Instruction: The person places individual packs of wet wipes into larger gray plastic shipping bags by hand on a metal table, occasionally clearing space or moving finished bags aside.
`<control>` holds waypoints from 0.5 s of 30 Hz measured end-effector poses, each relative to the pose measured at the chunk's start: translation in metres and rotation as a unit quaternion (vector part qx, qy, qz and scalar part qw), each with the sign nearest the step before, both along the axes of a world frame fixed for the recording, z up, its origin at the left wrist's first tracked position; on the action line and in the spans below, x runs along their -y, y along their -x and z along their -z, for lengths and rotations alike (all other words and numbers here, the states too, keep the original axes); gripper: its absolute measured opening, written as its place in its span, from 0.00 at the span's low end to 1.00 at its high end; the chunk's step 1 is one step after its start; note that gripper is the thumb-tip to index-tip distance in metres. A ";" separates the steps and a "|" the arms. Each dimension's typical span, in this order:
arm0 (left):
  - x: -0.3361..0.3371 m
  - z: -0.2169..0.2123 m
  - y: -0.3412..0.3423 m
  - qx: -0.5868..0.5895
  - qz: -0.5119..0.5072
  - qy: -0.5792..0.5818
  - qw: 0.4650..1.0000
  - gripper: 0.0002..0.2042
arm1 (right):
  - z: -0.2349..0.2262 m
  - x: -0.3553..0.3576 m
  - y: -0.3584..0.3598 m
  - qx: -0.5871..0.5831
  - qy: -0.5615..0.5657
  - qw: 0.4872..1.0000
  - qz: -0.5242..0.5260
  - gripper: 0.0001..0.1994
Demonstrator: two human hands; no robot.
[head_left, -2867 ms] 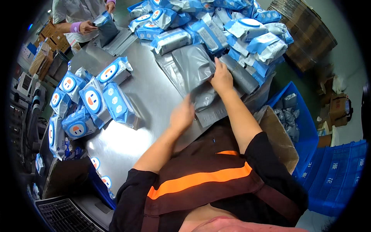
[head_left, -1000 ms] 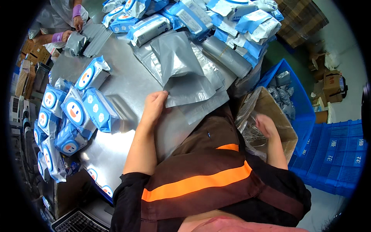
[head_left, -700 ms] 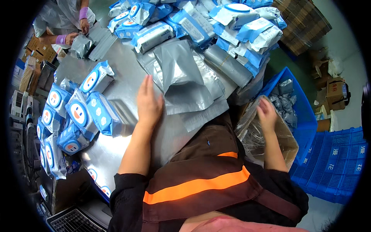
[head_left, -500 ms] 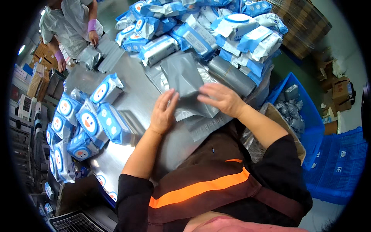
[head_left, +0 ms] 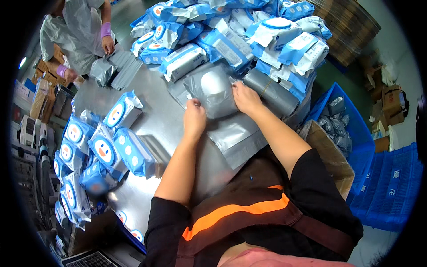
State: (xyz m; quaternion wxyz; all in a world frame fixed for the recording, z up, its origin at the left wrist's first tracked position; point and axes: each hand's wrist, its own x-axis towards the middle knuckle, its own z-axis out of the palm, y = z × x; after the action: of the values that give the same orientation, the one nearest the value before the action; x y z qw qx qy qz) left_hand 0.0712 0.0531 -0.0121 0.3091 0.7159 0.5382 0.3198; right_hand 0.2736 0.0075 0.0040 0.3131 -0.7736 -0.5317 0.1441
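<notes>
A grey plastic mailing bag (head_left: 216, 106) lies in front of me on the metal table, bulging in the middle with a bright, pale rounded patch on its upper face. My left hand (head_left: 195, 117) pinches its left edge, fingers closed. On the opposite side, my right hand (head_left: 246, 96) is closed on the bag's right edge. What fills the bag is hidden by the film. Nearer to me, beneath it, more flat grey mailing bags (head_left: 240, 140) overhang the table edge. A banded roll of grey bags (head_left: 272, 92) rests just right of my right hand.
Blue-and-white wipes packs are heaped at the back (head_left: 229, 46), with several more at the left (head_left: 104, 147). At the right stand a cardboard box (head_left: 331, 155) and a blue crate (head_left: 362, 147) holding grey parcels. Across the table (head_left: 155, 107), a person (head_left: 80, 40) handles grey bags.
My hands have gone from lying loosely on the bag to gripping both its edges. The bag has plumped up and the pale patch now shows. The person opposite has shifted slightly.
</notes>
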 end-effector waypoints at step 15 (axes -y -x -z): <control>0.071 -0.079 0.189 -0.388 -0.182 -0.227 0.874 0.37 | -0.073 0.258 -0.082 -0.638 -0.093 0.764 -0.009 0.33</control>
State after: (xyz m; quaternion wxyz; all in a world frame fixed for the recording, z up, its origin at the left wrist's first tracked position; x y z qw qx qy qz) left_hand -0.1180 -0.0176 0.0665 -0.1595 0.7223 0.6482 0.1807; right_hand 0.3560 -0.2506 0.0771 0.6496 -0.4649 -0.2267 0.5572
